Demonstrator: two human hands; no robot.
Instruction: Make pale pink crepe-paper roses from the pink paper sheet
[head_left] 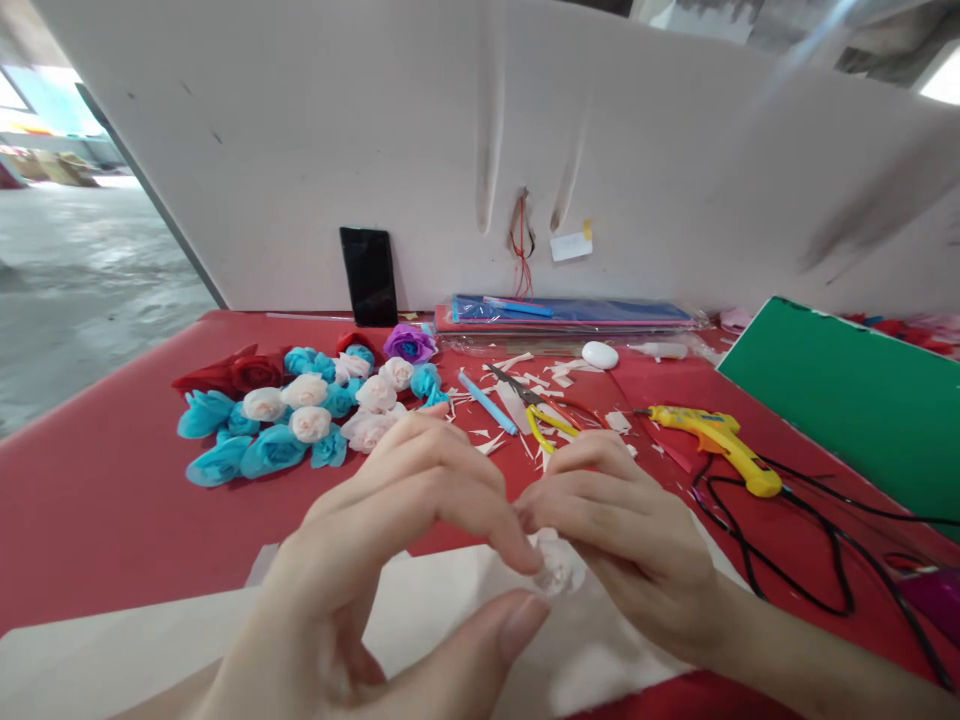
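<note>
A small white crepe-paper rose (556, 562) is between my two hands, above the pale sheet. The thumb and index finger of my left hand (330, 550) curl around its left edge, at its petals. My right hand (645, 535) grips the rose from behind and to the right, its fingers bent together; their tips are partly hidden. Beneath the hands lies a cream paper sheet (427, 600) on the red tabletop (97, 480). Beyond the fingers, scissors with yellow handles (551, 425) lie open among white paper scraps (514, 400).
Several blue, white, red and purple paper flowers (307, 390) cluster at left. A yellow glue gun (720, 440) with a black cord (832, 540) lies right, near a green board (855, 400). A phone (369, 277) leans on the back panel beside plastic-wrapped paper packs (570, 313).
</note>
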